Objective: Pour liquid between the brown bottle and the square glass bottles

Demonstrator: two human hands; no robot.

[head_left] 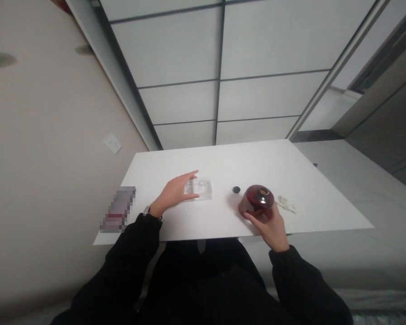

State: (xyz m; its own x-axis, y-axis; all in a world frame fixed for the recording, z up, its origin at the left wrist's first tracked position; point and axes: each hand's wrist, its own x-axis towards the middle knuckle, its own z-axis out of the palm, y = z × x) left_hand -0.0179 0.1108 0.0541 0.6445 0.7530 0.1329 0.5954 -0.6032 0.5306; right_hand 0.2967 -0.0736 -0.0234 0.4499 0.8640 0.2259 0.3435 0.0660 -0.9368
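We seem to be steadying things: our right hand point(272, 228) has fingers wrapped round the squat dark-red glass bottle point(253, 195) near the white desk point(206, 221)'s front edge, our left hand point(173, 192) curves half-open about the clear rectangular container point(205, 191), contact unclear, and the next move calls for level handling.

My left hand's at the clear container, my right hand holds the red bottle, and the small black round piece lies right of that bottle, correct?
Not quite: the head view shows the small black round piece left of the red bottle, not right. Your left hand is at the clear container, and your right hand holds the bottle.
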